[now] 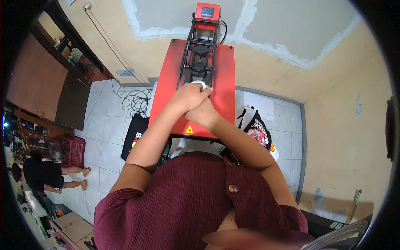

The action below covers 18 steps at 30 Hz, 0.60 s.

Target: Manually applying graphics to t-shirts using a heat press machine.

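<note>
A red press (223, 83) is set close to the wall (346, 104), straight ahead of the wearer, and both bare hands are brought together over the middle of its broad red cover. The left hand (191, 96) is laid partly across the right hand (203, 114), so that the two are overlapped and touching. Between the knuckles and the black lever frame (198, 62), a small rounded white piece (199, 83) is partly seen, its remainder being covered by the hands. How wide or narrow each grip is, and whether anything is held inside it, cannot be told, since the palms and most fingertips are hidden.

At the far end of the press, a red control box (207, 18) with a small dark screen is carried above the frame. Near the front edge of the cover, a yellow triangular label (189, 130) is shown. Dark printed fabric is seen on both sides, a black piece at the left (132, 133) and another with a red and white design at the right (255, 130). Beyond the latter, a white sheet (258, 106) is laid on the tiled floor (109, 125). Farther left, loose black cable (134, 99) is coiled, and a co-worker (43, 173) dressed in black is seen near a red crate (74, 152)
</note>
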{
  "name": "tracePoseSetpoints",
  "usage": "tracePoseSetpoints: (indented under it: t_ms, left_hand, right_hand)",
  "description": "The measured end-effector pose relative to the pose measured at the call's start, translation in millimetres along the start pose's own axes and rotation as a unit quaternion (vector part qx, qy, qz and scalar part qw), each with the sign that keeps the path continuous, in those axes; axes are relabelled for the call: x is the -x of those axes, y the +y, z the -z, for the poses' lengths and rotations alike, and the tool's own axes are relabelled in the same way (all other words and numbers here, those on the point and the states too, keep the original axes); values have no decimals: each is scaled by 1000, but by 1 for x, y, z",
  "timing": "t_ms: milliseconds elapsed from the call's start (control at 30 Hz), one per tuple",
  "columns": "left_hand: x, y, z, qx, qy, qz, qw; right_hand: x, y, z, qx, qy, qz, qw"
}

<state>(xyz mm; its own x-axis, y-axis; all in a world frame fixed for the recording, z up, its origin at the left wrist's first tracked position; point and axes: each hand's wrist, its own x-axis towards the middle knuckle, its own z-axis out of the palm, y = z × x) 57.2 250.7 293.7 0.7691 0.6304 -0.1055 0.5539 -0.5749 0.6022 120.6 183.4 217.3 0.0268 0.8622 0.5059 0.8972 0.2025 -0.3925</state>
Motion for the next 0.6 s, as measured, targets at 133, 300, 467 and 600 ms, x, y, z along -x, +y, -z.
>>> tracePoseSetpoints:
  t_ms: [133, 300, 467, 600]
  left_hand:
    - [2, -8, 0, 28, -90, -2, 996]
    - [-1, -3, -6, -120, -139, 4, 983]
    - [1, -16, -21, -88, -134, -8, 987]
    - [-2, -31, -28, -35, -129, -20, 991]
  right_hand:
    - [2, -5, -6, -4, -34, 0, 999]
    - [11, -14, -9, -10, -69, -5, 998]
    - [13, -23, -16, -11, -86, -18, 996]
    - [5, -24, -20, -18, -91, -29, 995]
